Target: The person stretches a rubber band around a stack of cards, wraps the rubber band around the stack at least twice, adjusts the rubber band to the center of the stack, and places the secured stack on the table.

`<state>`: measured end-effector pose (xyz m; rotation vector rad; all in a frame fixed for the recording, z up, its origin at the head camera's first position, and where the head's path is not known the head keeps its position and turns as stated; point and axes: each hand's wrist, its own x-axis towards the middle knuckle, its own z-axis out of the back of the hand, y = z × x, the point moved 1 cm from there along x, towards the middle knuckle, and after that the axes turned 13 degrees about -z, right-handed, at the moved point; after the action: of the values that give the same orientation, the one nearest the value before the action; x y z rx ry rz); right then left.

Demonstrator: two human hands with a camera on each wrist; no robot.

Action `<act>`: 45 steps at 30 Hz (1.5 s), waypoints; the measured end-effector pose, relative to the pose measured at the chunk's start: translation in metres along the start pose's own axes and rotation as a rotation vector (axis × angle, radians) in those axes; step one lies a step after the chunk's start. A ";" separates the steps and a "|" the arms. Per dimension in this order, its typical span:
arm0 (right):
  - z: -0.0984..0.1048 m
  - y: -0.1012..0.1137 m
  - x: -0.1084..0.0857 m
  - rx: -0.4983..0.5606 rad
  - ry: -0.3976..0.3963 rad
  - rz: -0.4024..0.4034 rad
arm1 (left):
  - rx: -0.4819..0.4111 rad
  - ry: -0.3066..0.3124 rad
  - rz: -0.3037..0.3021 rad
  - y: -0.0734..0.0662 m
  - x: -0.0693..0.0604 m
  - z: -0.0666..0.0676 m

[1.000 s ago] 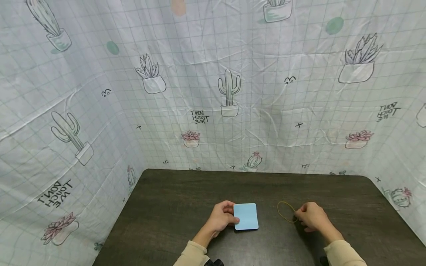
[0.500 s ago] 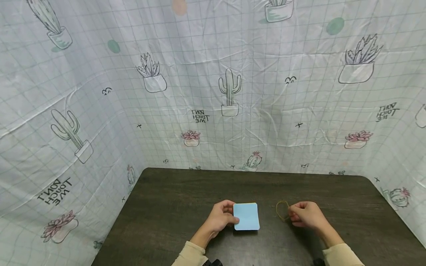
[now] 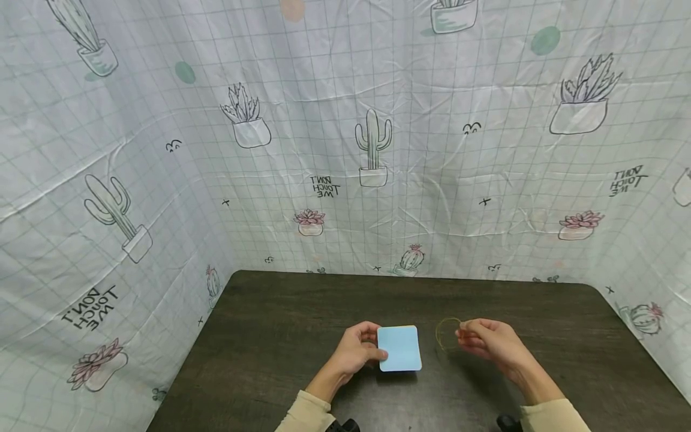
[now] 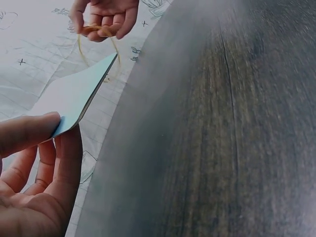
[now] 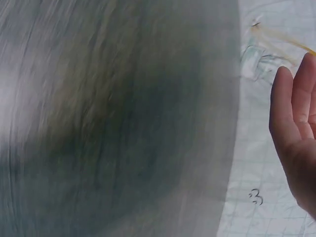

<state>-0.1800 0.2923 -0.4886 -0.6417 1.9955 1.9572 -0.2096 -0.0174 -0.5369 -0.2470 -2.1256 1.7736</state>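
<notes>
My left hand (image 3: 353, 354) pinches the left edge of a light-blue square stack of cards (image 3: 399, 348), thumb on top and fingers beneath, held above the table. In the left wrist view the thin stack (image 4: 74, 91) is tilted, its layered edge visible. To the right, my right hand (image 3: 493, 345) holds a thin yellow rubber band (image 3: 438, 336) between thumb and fingers; its loop hangs toward the stack, apart from it in the head view. The right wrist view shows part of the right hand (image 5: 298, 118) and the yellow band (image 5: 286, 37) at its fingertips.
A dark wood-grain table (image 3: 281, 312) lies under both hands. Behind it and at both sides hangs a white grid-patterned cloth (image 3: 432, 198) printed with potted cacti.
My right hand has risen slightly and moved left with the rubber band, closer to the blue stack. The left hand and the stack have barely moved.
</notes>
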 end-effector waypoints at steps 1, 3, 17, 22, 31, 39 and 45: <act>-0.001 0.002 -0.001 0.023 0.024 0.005 | -0.007 -0.001 -0.004 -0.001 0.000 0.000; -0.003 0.005 -0.004 0.069 0.070 0.012 | -0.015 -0.002 -0.009 -0.001 0.001 0.000; -0.024 0.012 -0.019 0.433 0.610 0.183 | -0.043 -0.011 -0.017 -0.012 0.001 -0.002; -0.029 0.013 -0.023 0.587 0.808 0.215 | -0.036 -0.017 -0.035 -0.019 0.001 -0.003; -0.029 0.010 -0.024 0.647 0.907 0.245 | -0.037 -0.023 -0.052 -0.023 0.001 -0.002; -0.029 0.007 -0.027 0.595 0.827 0.239 | -0.040 -0.022 -0.047 -0.021 0.000 -0.002; -0.030 0.010 -0.028 0.561 0.750 0.236 | -0.047 -0.018 -0.050 -0.022 0.001 -0.002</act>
<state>-0.1576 0.2653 -0.4652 -1.1281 3.0071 1.2088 -0.2077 -0.0191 -0.5150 -0.1894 -2.1687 1.7061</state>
